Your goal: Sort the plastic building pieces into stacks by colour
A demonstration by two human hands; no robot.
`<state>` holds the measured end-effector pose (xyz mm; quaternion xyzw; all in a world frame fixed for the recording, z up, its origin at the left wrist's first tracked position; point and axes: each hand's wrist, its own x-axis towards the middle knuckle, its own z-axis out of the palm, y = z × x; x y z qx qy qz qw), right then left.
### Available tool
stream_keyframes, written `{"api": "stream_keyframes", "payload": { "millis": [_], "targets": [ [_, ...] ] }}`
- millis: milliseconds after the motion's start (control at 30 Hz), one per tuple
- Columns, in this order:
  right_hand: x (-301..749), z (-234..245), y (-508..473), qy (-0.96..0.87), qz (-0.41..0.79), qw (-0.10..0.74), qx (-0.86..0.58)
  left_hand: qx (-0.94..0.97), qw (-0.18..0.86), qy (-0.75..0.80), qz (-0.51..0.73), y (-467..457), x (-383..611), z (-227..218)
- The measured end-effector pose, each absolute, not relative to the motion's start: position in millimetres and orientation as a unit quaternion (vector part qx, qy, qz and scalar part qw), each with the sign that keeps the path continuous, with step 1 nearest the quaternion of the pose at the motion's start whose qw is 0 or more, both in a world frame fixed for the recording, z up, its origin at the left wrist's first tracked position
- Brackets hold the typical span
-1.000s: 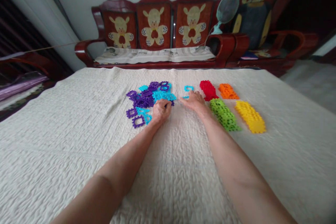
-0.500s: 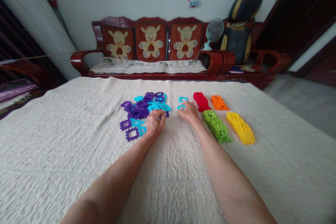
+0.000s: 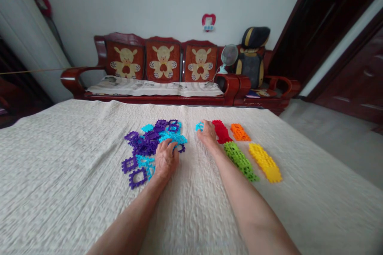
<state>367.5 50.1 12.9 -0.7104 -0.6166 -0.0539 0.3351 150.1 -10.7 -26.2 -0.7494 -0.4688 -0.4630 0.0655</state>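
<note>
My left hand (image 3: 166,158) is at the right edge of a mixed heap, its fingers loosely bent and apart over light-blue interlocking pieces (image 3: 172,137). Purple toothed pieces (image 3: 146,145), some shaped like window frames, make up most of that heap. Across a strip of bare cloth, my right hand (image 3: 208,133) has its fingers closed on a light-blue interlocking piece (image 3: 199,126) at the cloth. The fingers partly hide this piece. Just right of that hand lies a row of red pieces (image 3: 221,131).
Rows of orange (image 3: 240,132), green (image 3: 241,161) and yellow pieces (image 3: 265,162) lie on the right. A cream quilted cloth (image 3: 191,215) covers the table. Beyond its far edge stand a wooden sofa (image 3: 74,81) and a small fan (image 3: 229,55).
The view has tilted up and turned right. My right hand has closed over the light-blue pieces, which lay apart before. My left hand's fingers have loosened at the heap.
</note>
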Motion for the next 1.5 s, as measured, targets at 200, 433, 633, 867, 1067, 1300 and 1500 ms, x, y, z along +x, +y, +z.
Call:
{"api": "stream_keyframes", "payload": {
  "millis": [200,433,633,867,1067,1300,1500],
  "targets": [
    [372,0,69,-0.648,-0.019,0.283,-0.707,-0.748,0.060,-0.473,-0.463,-12,150,-26],
    [371,-5,67,-0.633,-0.009,0.287,-0.719,-0.747,0.051,-0.471,-0.466,-12,149,-26],
    [367,-5,65,-0.640,-0.021,0.324,-0.697,-0.748,0.042,-0.466,-0.471,-12,149,-27],
    [332,-2,37,-0.785,0.003,0.394,-0.478,-0.741,0.025,-0.483,-0.465,-13,151,-23],
    [314,-12,13,-0.812,0.072,0.332,-0.475,-0.750,-0.017,-0.506,-0.426,-13,151,-18],
    [310,2,4,-0.699,0.090,0.361,-0.611,-0.760,-0.014,-0.519,-0.392,-19,151,-9],
    [333,7,-26,-0.624,0.098,0.322,-0.705,-0.762,-0.013,-0.534,-0.365,-21,152,-4]
  ]
}}
